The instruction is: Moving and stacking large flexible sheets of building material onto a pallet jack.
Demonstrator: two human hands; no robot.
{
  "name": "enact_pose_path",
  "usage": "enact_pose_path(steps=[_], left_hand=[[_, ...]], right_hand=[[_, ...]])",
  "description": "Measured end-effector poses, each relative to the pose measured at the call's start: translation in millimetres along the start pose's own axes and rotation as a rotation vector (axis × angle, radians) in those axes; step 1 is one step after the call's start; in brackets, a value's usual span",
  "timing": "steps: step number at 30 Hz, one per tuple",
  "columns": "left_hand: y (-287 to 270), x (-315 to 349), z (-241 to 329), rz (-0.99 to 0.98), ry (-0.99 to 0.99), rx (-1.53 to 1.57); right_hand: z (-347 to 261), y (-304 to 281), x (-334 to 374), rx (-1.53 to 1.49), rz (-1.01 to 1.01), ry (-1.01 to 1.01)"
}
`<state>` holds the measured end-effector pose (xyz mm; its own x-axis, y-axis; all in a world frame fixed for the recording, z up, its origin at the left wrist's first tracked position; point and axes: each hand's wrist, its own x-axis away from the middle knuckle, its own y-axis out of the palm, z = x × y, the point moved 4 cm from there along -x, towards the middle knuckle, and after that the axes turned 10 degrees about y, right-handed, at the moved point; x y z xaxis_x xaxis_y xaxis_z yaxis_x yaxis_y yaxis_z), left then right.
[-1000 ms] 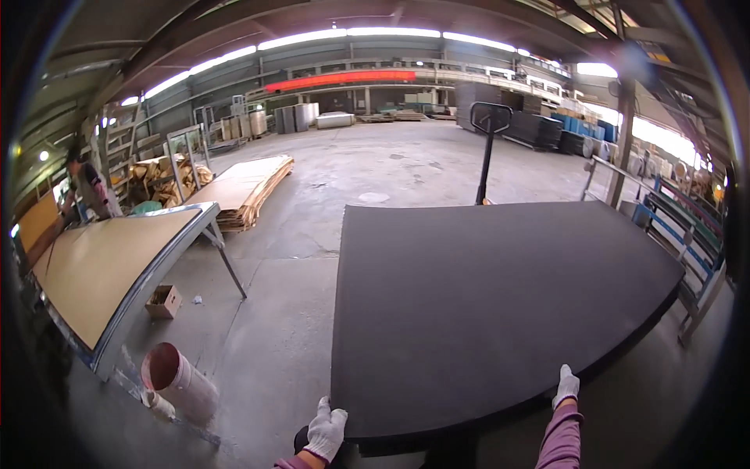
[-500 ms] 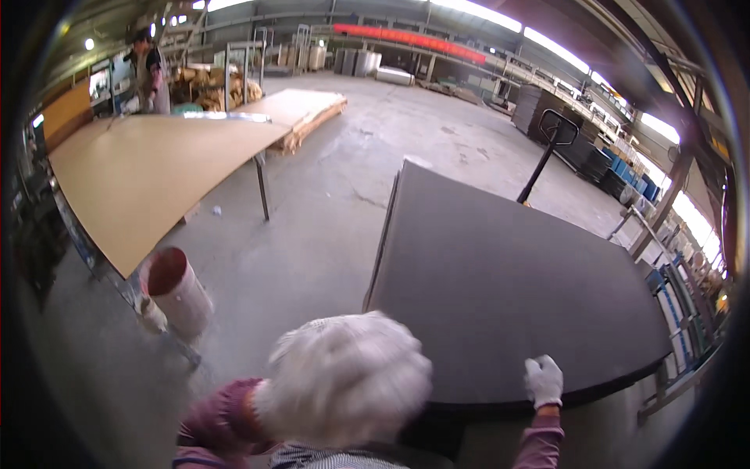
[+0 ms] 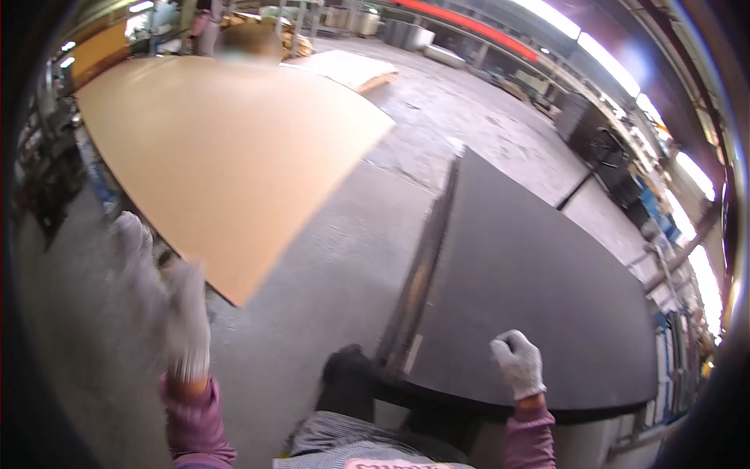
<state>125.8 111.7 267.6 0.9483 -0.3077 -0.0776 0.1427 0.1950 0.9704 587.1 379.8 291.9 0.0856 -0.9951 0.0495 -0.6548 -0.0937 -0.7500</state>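
Observation:
My left hand (image 3: pixel 172 313), in a pale knitted glove, is raised at the left with fingers and thumb apart. It is blurred by motion and appears empty. The nearest thing to it is the near edge of a large tan sheet (image 3: pixel 234 164), whose pointed near corner lies just to the hand's right. My right hand (image 3: pixel 519 364), gloved too, is curled into a fist over the near part of a stack of dark grey sheets (image 3: pixel 539 281). Nothing shows in its fingers. Whether the fist touches the top sheet I cannot tell.
Behind the dark stack rises a pallet jack handle (image 3: pixel 582 187). A pale stack (image 3: pixel 351 69) lies beyond the tan sheet. A person (image 3: pixel 206 27) stands at the far left, partly cut off. Racks with sheets (image 3: pixel 673 359) line the right side.
My view has turned left. My left hand has swung out from close in front to the left. The tan sheet reaches farther right and hides the bucket. My right fist stays over the dark stack.

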Motion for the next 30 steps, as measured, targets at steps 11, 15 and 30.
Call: enact_pose_path(steps=[11,15,30], left_hand=[[-389,-137,18,0.491,-0.068,-1.543],[-566,-49,40,0.459,-0.114,-1.666],[1,16,6,-0.045,-0.139,-0.391]], right_hand=[[-75,63,32,0.114,-0.215,-0.161],[-75,100,44,0.094,-0.47,-0.282],[-147,238,112,-0.062,-0.235,-0.733]])
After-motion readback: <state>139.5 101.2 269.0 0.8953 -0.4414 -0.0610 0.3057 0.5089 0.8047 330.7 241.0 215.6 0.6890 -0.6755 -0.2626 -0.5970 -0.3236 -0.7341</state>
